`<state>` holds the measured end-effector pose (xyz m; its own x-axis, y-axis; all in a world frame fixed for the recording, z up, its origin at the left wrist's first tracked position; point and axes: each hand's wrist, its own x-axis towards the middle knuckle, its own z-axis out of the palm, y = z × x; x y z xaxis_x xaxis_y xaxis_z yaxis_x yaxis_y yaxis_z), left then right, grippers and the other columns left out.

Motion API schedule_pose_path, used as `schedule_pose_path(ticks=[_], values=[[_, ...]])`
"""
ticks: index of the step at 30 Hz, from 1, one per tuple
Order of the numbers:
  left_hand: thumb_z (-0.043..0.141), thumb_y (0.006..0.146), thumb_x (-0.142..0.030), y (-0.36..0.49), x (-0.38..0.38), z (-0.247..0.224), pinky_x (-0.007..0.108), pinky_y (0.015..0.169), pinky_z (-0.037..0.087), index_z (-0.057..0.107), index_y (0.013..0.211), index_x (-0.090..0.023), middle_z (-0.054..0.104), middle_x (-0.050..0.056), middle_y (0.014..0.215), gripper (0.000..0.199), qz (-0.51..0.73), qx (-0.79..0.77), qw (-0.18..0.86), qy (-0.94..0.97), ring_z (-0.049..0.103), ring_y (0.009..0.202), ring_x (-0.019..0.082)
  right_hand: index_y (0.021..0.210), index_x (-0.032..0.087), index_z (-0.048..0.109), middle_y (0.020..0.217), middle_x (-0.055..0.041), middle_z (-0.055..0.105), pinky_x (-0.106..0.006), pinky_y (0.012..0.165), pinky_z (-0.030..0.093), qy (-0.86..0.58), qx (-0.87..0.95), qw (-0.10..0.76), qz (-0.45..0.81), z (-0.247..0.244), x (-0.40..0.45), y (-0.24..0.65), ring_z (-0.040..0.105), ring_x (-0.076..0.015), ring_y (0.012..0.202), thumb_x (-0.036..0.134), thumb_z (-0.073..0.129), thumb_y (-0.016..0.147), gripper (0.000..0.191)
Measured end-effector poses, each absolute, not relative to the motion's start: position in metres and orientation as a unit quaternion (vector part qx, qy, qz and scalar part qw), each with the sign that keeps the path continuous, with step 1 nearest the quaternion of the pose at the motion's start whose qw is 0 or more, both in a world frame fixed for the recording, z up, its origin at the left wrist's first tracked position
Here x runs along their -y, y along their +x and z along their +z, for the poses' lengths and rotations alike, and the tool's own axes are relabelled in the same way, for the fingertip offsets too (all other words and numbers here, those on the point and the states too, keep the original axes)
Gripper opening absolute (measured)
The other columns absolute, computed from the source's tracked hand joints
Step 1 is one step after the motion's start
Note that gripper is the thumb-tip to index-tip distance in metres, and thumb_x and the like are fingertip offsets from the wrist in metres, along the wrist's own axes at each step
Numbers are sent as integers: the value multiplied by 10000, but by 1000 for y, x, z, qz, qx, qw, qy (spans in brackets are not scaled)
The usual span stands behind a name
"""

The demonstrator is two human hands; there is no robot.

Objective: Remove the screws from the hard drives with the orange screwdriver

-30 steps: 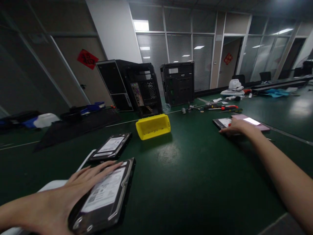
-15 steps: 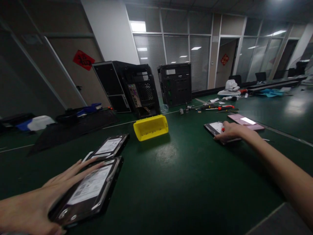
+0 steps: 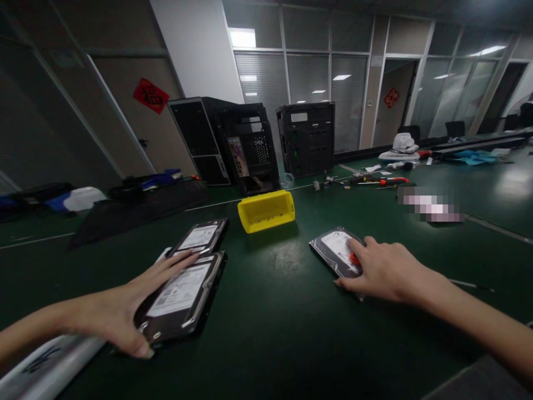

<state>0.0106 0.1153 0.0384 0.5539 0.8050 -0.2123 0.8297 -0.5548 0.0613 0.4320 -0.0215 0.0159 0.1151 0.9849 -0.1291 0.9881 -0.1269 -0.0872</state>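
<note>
Green mat: right hand (image 3: 381, 270) flat on centre drive (image 3: 338, 251), long axis toward upper left; left hand (image 3: 125, 303) grips lower-left drive (image 3: 183, 294).

Hard drives (image 3: 183, 294) glossy metal w/ paper labels; bin (image 3: 266, 210) prob. plastic.

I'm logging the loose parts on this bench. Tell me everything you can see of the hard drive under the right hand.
The hard drive is a flat dark metal-looking slab with a white label on top, lying label-up on the green table, turned at an angle. The right hand rests on its near end, covering that part; something small and red shows at the fingers. Label print is unreadable.
</note>
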Motion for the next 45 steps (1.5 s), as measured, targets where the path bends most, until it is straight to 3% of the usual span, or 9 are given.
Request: schedule_pose_path(ticks=[5, 11, 14, 19, 24, 32, 37, 39, 45], values=[[691, 439, -667, 25, -114, 32, 601, 1013, 134, 27, 1426, -303, -42, 47, 1514, 1244, -88, -452, 103, 882, -1, 1339, 434, 1248, 172, 480, 1062, -198, 570, -455, 694, 438, 728, -680, -4, -85, 19, 28, 411, 598, -349, 856, 803, 333, 629, 897], [647, 539, -657, 43, -124, 31, 616, 995, 223, -15, 1407, -332, -79, 51, 1504, 1140, -113, -489, 114, 858, 18, 1323, 461, 1129, 194, 570, 1014, -166, 595, -444, 679, 431, 714, -690, -65, -96, 20, 18, 414, 586, -334, 842, 812, 367, 620, 827], [653, 510, -665, 44, -131, 33, 643, 978, 226, 3, 1402, -337, -47, 62, 1503, 1151, -122, -483, 118, 859, 33, 1311, 475, 914, 185, 621, 852, -103, 606, -338, 601, 416, 689, -684, -202, -125, 26, -1, 433, 567, -232, 722, 746, 386, 700, 645], [666, 444, -671, 41, -131, 28, 652, 1005, 142, 43, 1413, -323, 6, 66, 1506, 1204, -94, -493, 80, 861, 43, 1319, 463, 728, 206, 456, 577, 51, 394, -212, 410, 277, 475, -609, -572, -276, 50, -44, 454, 346, -69, 425, 579, 451, 801, 379], [674, 421, -626, 36, -132, 25, 649, 1012, 98, 142, 1423, -292, 121, 66, 1502, 1182, -57, -490, 72, 867, 113, 1319, 460, 730, 220, 382, 600, 73, 353, -181, 400, 287, 304, -487, -735, -362, 54, -86, 455, 314, -44, 422, 523, 537, 772, 343], [627, 459, -661, 34, -129, 32, 645, 1006, 76, 205, 1417, -213, 156, 77, 1498, 1139, -36, -490, 76, 868, 126, 1320, 451, 705, 228, 347, 575, 76, 332, -182, 349, 208, 274, -474, -755, -359, 29, -108, 446, 265, -43, 390, 569, 511, 766, 383], [621, 619, -628, 105, -86, 50, 568, 1039, 184, 34, 1430, -312, -45, 9, 1518, 1050, -26, -419, 118, 900, 54, 1359, 374, 718, 231, 360, 583, 76, 343, -181, 352, 209, 265, -492, -746, -363, 29, -105, 440, 278, -41, 395, 562, 521, 765, 371], [579, 651, -654, 152, -71, 41, 550, 1068, 139, 119, 1422, -342, 16, -16, 1521, 950, 19, -385, 114, 916, 67, 1366, 348, 718, 229, 361, 586, 76, 345, -177, 353, 203, 262, -500, -739, -367, 27, -104, 438, 275, -39, 397, 538, 526, 774, 355], [461, 727, -675, 259, -70, -25, 486, 1071, 207, 206, 1409, -150, 241, 151, 1461, 898, 165, -441, 193, 861, 218, 1333, 318, 717, 229, 350, 594, 75, 334, -168, 353, 216, 278, -499, -747, -340, 28, -100, 435, 278, -37, 400, 565, 500, 777, 373]])
